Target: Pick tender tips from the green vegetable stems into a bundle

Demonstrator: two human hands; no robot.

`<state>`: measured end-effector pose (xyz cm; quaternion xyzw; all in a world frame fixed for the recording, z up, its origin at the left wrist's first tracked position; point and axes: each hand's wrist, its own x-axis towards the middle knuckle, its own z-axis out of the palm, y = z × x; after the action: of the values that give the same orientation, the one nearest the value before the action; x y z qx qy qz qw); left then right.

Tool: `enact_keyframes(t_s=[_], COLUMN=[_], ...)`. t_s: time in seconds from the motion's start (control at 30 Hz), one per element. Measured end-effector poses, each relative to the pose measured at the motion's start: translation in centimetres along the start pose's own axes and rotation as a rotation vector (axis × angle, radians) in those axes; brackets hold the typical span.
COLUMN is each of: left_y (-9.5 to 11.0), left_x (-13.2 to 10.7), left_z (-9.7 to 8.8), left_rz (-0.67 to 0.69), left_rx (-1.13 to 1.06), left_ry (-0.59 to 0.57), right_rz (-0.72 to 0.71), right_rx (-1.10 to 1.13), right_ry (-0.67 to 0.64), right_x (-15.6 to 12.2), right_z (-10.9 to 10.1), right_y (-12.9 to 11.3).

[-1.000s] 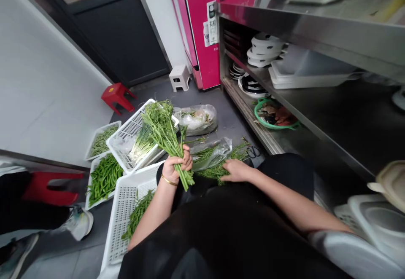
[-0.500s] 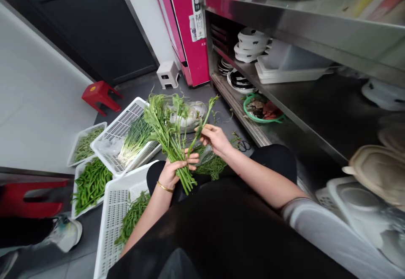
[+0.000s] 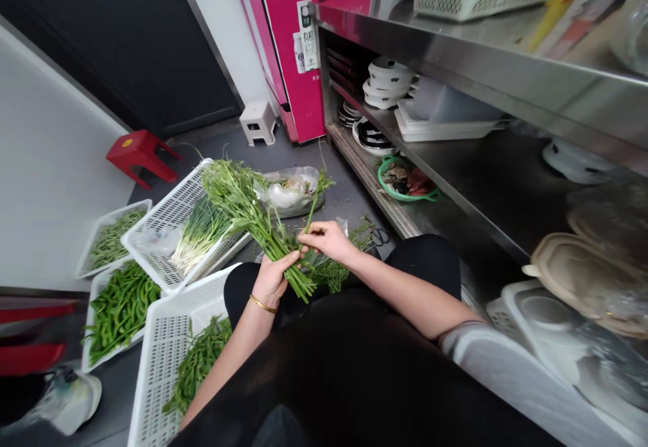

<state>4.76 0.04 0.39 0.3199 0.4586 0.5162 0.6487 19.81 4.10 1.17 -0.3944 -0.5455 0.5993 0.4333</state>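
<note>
Greens (image 3: 250, 214), bunched at the frame's centre, are gripped near the stem ends by the left hand (image 3: 272, 277); just right, a single stalk (image 3: 312, 206) is pinched low by the right hand's (image 3: 329, 239) fingers. Light, springy stems and easily bruised leaves are likely; the firmer lower stems are best held.
</note>
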Motion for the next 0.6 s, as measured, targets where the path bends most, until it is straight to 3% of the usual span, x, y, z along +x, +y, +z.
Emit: enact_keyframes(t_s=[0.13, 0.23, 0.33, 0.43, 0.6], left_y=[0.3, 0.4, 0.5, 0.8, 1.9], left_x=[-0.5, -0.9, -1.1, -1.2, -1.3], left_z=[-0.4, -0.9, -1.2, -1.6, -2.1], left_rz=[-0.048, -0.094, -0.096, -0.06, 0.023], left_rx=[0.04, 0.069, 0.112, 0.17, 0.292], left_ry=[0.076, 0.107, 0.126, 0.129, 0.116], right_rz=[-0.009, -0.056, -0.079, -0.114, -0.311], right_rx=[0.117, 0.208, 0.15, -0.076, -0.745], right_ry=[0.061, 0.181, 0.174, 0.071, -0.072], right_x=[0.3, 0.9, 1.1, 0.8, 0.0], right_z=[-0.7, -2.4, -4.3, -6.0, -7.7], right_y=[-0.4, -1.3, -2.2, -3.0, -4.3])
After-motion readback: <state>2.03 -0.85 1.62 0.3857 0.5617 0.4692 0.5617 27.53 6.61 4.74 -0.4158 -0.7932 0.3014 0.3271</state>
